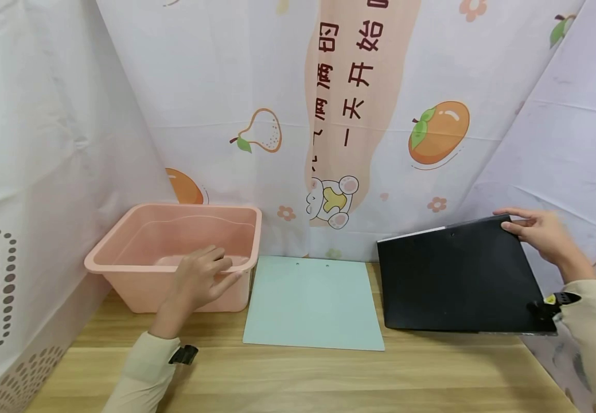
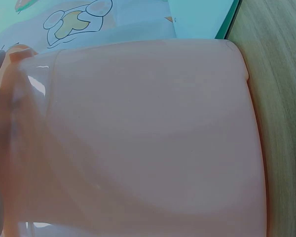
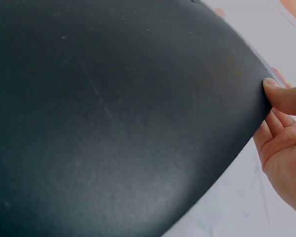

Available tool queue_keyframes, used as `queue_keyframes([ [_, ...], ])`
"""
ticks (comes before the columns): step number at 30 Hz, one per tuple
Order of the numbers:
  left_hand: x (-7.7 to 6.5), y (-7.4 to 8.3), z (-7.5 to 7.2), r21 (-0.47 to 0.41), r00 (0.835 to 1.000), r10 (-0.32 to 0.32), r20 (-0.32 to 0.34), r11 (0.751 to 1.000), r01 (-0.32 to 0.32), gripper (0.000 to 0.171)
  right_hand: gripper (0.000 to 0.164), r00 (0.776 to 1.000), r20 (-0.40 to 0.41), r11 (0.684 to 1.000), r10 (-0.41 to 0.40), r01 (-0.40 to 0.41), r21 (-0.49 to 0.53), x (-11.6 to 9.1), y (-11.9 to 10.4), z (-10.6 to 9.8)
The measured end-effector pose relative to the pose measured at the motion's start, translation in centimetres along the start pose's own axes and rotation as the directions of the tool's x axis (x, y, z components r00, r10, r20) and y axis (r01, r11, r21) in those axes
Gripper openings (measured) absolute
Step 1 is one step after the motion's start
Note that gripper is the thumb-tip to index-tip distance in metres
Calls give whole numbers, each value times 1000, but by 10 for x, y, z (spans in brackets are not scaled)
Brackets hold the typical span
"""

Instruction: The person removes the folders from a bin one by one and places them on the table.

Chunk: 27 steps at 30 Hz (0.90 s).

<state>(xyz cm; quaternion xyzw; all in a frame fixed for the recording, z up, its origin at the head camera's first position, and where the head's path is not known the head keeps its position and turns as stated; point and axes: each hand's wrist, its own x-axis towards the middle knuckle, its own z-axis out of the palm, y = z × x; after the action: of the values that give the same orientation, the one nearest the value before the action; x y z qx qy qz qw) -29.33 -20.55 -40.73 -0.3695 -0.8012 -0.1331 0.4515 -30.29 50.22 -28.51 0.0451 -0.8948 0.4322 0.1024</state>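
Note:
In the head view my right hand [image 1: 540, 232] pinches the upper right corner of a large black folder [image 1: 458, 281], thumb on the near face and fingers behind. The folder leans tilted, its left part at the table. In the right wrist view the thumb presses on the edge of the black surface [image 3: 128, 118]. My left hand [image 1: 199, 278], fingers loosely bent, lies over the near rim of a pink plastic basin [image 1: 174, 268]. Whether it touches the rim is hard to tell. The basin's outer wall [image 2: 153, 128] fills the left wrist view.
A pale mint-green folder [image 1: 315, 304], two small holes near its far edge, lies flat between basin and black folder. All stand on a wood-grain table [image 1: 298, 378]. White printed cloth [image 1: 215, 74] hangs behind and at both sides.

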Motion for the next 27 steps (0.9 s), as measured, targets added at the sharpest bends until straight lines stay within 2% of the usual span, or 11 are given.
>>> queue_keyframes([
  [6, 0, 1, 0, -9, 1000, 3, 0, 1000, -3, 53, 32, 1000, -18, 998, -3, 4, 56, -2, 10, 5],
  [14, -2, 0, 0, -11, 1000, -7, 2, 1000, 7, 53, 33, 1000, 4, 989, -24, 23, 143, -1, 16, 13],
  [27, -2, -1, 2, 0, 1000, -20, 0, 1000, 20, 59, 31, 1000, -5, 997, 11, -10, 82, 1, 22, 15],
])
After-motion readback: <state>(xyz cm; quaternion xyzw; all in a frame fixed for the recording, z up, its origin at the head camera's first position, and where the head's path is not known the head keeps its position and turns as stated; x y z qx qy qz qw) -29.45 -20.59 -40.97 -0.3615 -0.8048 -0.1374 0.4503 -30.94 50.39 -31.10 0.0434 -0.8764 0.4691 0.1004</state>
